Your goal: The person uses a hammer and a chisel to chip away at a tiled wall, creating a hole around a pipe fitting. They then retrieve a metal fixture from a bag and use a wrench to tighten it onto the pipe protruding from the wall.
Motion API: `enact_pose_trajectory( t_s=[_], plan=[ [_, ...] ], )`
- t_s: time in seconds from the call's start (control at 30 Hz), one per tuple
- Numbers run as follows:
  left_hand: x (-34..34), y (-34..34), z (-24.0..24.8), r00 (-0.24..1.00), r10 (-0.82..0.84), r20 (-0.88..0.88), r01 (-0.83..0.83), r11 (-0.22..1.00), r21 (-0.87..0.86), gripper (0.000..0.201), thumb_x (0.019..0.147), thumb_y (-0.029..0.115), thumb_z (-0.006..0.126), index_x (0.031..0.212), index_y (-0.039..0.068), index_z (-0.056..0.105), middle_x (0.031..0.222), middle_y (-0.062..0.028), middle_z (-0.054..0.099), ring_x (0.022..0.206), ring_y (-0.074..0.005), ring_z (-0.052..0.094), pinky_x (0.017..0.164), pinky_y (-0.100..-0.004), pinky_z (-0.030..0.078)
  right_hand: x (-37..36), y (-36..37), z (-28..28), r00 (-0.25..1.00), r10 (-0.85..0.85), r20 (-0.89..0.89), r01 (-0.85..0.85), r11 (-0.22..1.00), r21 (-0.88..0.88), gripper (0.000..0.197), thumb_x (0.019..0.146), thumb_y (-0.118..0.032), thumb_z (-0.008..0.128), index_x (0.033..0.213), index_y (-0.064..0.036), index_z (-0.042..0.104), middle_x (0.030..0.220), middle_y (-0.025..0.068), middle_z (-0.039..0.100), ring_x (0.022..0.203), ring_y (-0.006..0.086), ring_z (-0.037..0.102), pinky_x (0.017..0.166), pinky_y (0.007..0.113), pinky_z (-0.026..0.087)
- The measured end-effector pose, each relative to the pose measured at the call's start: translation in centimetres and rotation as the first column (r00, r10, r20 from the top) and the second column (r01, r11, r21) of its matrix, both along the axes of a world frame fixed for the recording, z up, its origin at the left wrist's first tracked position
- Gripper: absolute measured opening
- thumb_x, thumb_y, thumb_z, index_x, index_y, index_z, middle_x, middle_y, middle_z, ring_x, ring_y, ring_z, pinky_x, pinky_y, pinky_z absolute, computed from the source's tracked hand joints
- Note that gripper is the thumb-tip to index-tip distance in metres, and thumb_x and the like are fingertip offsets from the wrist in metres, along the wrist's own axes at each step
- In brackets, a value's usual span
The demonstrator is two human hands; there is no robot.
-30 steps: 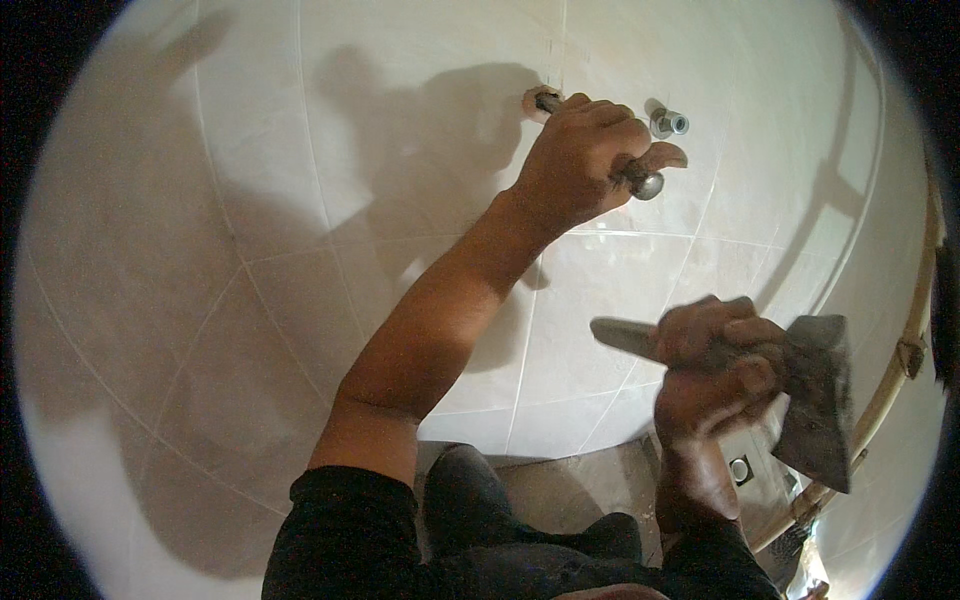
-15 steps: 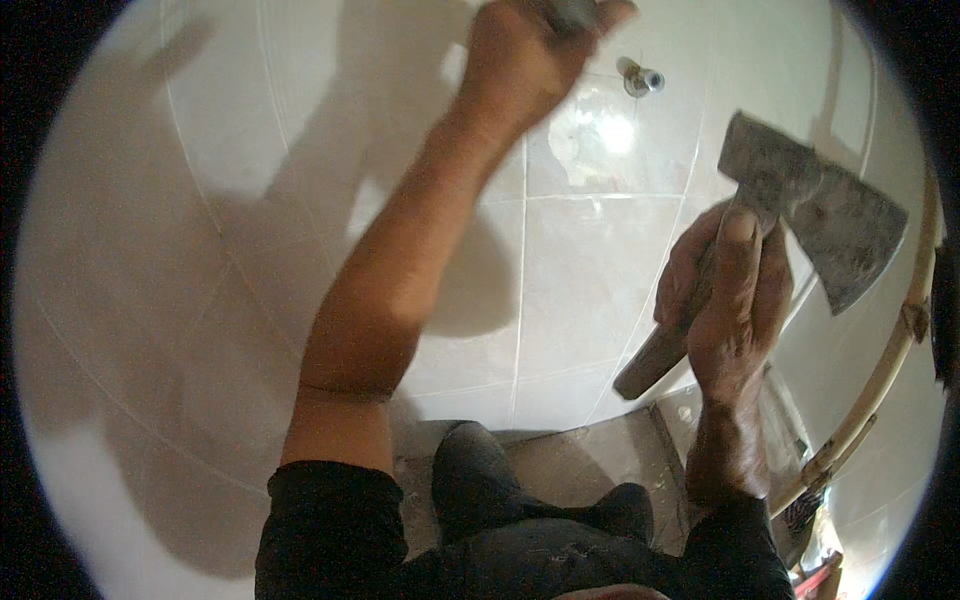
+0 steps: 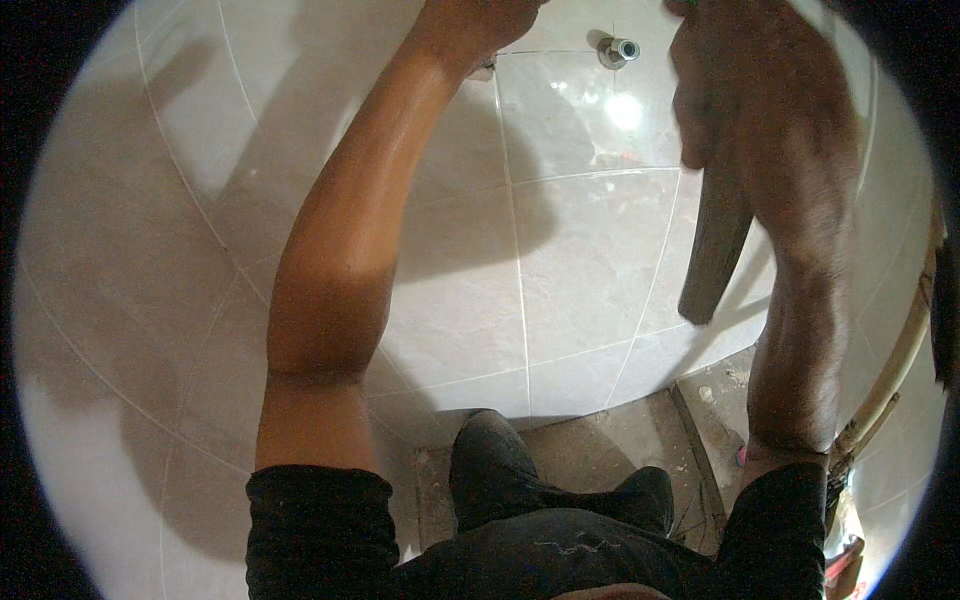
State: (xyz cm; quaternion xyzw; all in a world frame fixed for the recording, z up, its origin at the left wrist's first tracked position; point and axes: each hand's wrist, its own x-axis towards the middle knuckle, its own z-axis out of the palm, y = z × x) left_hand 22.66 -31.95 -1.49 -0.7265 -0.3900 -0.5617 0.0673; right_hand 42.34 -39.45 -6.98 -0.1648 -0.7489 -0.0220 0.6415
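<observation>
My right hand is raised at the upper right, its fingers closed round the wooden handle of a hatchet. The handle's lower end sticks out below the fist; the metal head is beyond the top edge of the picture. At the top, my left hand is partly cut off by the edge and looks closed. A small greyish bit shows just under it against the wall, too little to name. Both hands are close to the tiled wall, on either side of a metal pipe fitting.
A bent pale pole leans along the right side. Below lies a dusty floor with a raised strip, near my dark-trousered legs. Some red and white items sit at the lower right. Shadows of my arms fall across the tiles.
My right hand has swung upward with the hatchet, taking its head out of view. My left hand has shifted left and upward in the picture. The fitting appears slightly higher and further left.
</observation>
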Motion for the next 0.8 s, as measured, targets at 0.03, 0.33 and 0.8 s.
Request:
enact_pose_trajectory(
  t_s=[0.03,0.33,0.8],
  plan=[
    [-0.2,0.0,0.0,1.000,-0.015,0.004,0.015,1.000,0.002,0.052,0.100,0.040,0.066,0.062,0.008,0.050,0.056,0.0012,0.047,0.050,-0.0107,0.039,0.047,-0.0334,0.033,-0.7,-1.9,0.4,0.975,0.147,-0.168,-0.173,0.973,-0.155,0.044,0.108,-0.043,0.048,0.096,-0.0019,0.059,0.055,0.0026,0.052,0.037,0.0107,0.046,0.035,0.026,0.042],
    [-0.2,0.8,-0.5,0.998,0.032,-0.058,-0.028,0.996,0.080,0.053,0.102,0.036,0.063,0.066,0.000,0.052,0.055,-0.0051,0.047,0.055,-0.0141,0.040,0.052,-0.0392,0.036,-1.0,-3.0,2.9,0.998,-0.022,0.058,0.035,0.970,-0.240,0.036,0.108,-0.030,0.045,0.105,0.0029,0.058,0.064,0.0028,0.052,0.049,0.0121,0.055,0.043,0.026,0.047],
    [0.3,5.4,-6.8,0.735,0.470,-0.489,-0.186,0.833,0.521,0.014,0.099,0.018,0.063,0.103,0.011,0.074,0.090,-0.0133,0.074,0.082,-0.0287,0.074,0.075,-0.0458,0.058,0.3,2.7,-3.9,0.996,-0.060,-0.069,0.033,0.938,-0.346,0.038,0.108,-0.040,0.048,0.100,-0.0046,0.056,0.064,0.0023,0.052,0.045,0.0102,0.049,0.039,0.029,0.041]
  ],
)
